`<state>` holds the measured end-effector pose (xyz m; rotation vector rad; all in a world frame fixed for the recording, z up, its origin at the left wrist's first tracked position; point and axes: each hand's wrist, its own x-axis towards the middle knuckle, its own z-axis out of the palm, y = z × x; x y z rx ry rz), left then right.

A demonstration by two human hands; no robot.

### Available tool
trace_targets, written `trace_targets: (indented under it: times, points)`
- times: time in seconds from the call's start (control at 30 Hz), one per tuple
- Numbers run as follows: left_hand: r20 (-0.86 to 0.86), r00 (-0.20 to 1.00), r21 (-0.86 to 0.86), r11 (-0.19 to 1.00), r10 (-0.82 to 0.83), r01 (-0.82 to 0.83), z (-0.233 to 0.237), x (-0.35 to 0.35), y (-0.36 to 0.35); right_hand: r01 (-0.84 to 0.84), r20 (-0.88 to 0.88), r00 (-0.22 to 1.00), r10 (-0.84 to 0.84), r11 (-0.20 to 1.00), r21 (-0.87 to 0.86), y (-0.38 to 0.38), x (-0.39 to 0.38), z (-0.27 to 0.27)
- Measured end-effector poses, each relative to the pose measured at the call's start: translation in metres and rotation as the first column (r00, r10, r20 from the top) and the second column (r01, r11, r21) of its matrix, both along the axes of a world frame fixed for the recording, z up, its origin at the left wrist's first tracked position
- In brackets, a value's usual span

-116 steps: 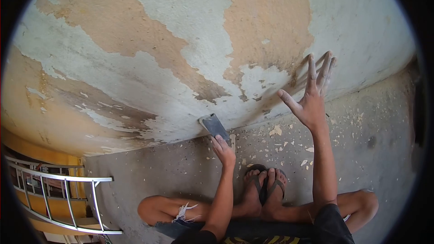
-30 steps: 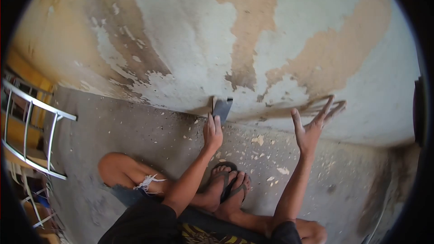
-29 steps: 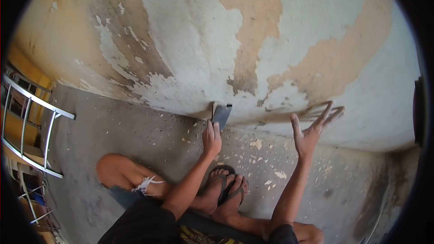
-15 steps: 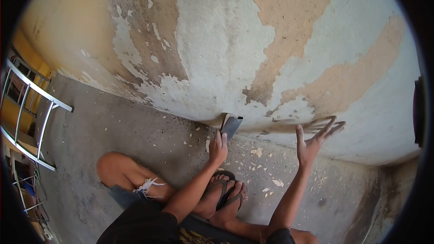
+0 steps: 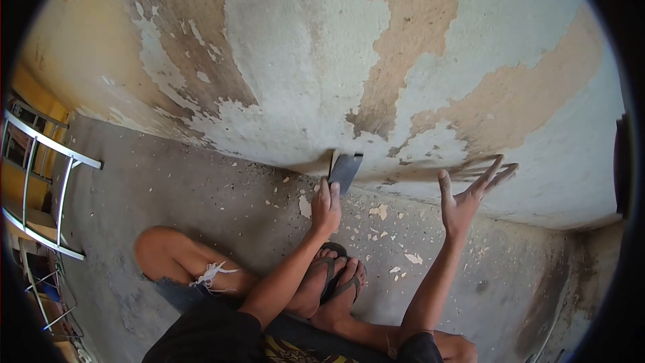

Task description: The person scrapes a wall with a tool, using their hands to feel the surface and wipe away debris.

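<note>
A: Tool first. Where, which way?
B: Flat grey tool (image 5: 347, 171), low on the peeling wall (image 5: 295, 67), just above where it meets the floor (image 5: 201, 188). Long axis slants: near end down and a bit left, at the left hand (image 5: 326, 210); far end up and slightly right, toward the wall. Pale strip along its left side.
A: Touching the wall?
B: Far end's right at it; contact hard to make out.
A: What's hidden?
B: Tool's near end, partly under the fingers. Its underside too. Metal frame (image 5: 41, 139) at far left is cut off by the dark lens rim; clutter below it is unclear.
A: Left fingers?
B: Closed on the tool's near end, two digits showing, the others mostly tucked out of sight. Firmness, can't tell.
A: Right?
B: Right hand (image 5: 462, 207) is spread wide, thumb well apart from the fingers, nothing held. Fingers reach up to the wall beside their shadow; can't tell if the tips touch. Some fingers overlap.
A: Around?
B: Loose paint flakes (image 5: 414, 258) on the floor between the hands and beyond, feet in dark sandals (image 5: 347, 287) below the left hand.
</note>
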<state>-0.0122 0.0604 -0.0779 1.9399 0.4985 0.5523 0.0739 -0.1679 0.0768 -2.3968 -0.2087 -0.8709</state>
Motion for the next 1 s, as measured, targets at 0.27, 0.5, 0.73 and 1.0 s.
trace_targets:
  times: [0.27,0.5,0.73,1.0]
  points:
    - [-0.045,0.999,0.138,0.99,-0.031,0.037,-0.001,0.01,0.037,-0.014,0.015,1.0,0.013,0.999,0.041,0.003,0.001,0.002]
    - [0.017,0.998,0.038,0.998,-0.058,0.057,0.05,0.013,0.01,-0.009,-0.017,1.0,0.009,0.999,0.031,0.002,-0.002,0.003]
    - [0.024,0.995,0.213,0.972,-0.101,0.094,-0.012,0.005,0.016,-0.002,-0.006,1.0,0.002,1.0,0.023,0.002,-0.001,0.002]
    - [0.023,0.994,-0.09,0.99,-0.104,0.106,0.063,0.019,-0.006,-0.021,-0.022,1.0,0.021,1.0,0.012,-0.001,-0.002,0.003]
